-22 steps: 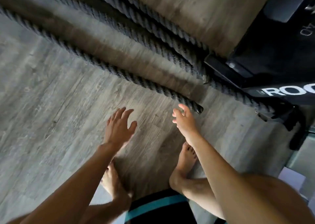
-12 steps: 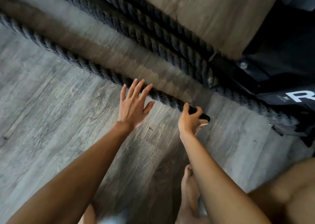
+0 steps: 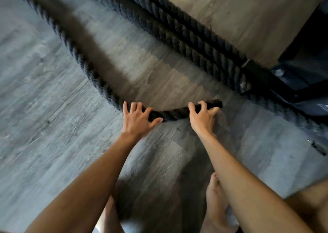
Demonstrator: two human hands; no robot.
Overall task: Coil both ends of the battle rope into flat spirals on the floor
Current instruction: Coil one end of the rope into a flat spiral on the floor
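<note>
Plank floor (image 3: 44, 126) spreads leftward; left hand (image 3: 136, 119) and right hand (image 3: 201, 118) each grip battle rope (image 3: 174, 113) end.

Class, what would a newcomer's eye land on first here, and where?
Two bare hands at centre: the left hand and the right hand grip the end of a thick dark battle rope down at the grey wood floor. From the left hand it runs to the upper left; two more rope lengths lie side by side at upper right.

We lose the battle rope (image 3: 170, 113) beneath the left grip (image 3: 136, 119); beyond that grip it blurs and the top edge cuts it off.
</note>
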